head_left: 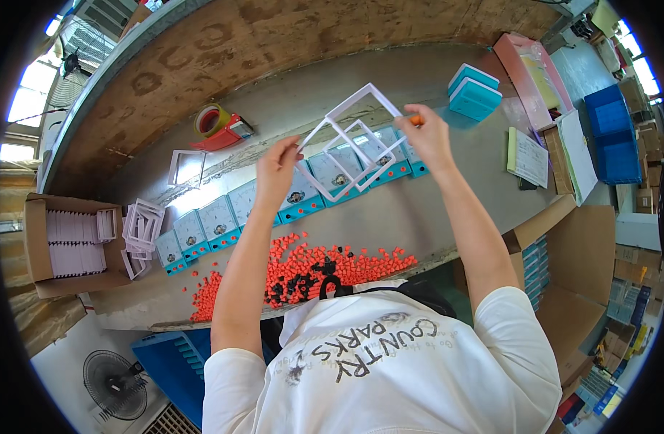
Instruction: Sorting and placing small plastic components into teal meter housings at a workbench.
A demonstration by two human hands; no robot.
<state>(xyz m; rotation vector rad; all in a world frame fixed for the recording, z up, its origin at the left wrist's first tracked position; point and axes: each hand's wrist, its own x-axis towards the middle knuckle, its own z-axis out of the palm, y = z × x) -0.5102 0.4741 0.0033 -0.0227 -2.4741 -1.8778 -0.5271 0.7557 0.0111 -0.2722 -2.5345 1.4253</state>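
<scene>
Cardboard box (39, 253) holds stacked white frames (71, 246)

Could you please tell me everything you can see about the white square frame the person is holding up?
The white square plastic-looking frame is a thin, open piece: a large outer square with a smaller square set inside it, joined by slim bars, so the row of blue panel meters shows through. It is held tilted above the grey workbench, touching neither. The left hand pinches its lower left edge, and the right hand grips its right corner, with a small orange piece at the fingertips.
</scene>
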